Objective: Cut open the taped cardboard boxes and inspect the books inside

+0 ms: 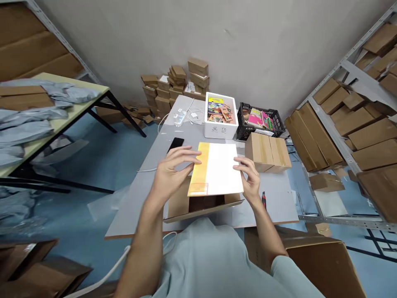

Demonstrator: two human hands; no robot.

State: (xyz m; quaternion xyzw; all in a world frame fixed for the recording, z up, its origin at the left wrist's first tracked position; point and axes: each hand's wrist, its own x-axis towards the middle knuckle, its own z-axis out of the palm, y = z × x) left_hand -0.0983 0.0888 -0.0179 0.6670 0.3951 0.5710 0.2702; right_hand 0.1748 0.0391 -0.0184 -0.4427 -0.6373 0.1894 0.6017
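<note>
Between my two hands is a flat white rectangular piece with a yellow band down its left side (221, 167); whether it is a book or a card I cannot tell. My left hand (170, 174) pinches its left edge, and the fingers of my right hand (250, 178) grip the right edge. Below it an opened cardboard box (178, 203) lies at the front of the table, its inside partly hidden by the white and yellow piece. Just beyond my left hand rests a black phone (176, 143).
A white foam box (221, 131) of small colourful packs and a black crate (245, 131) with pink booklets stand at the back. Two cardboard boxes (267, 152) sit right of centre. A red cutter (264, 200) lies near my right forearm. Shelving (350, 153) rises at right.
</note>
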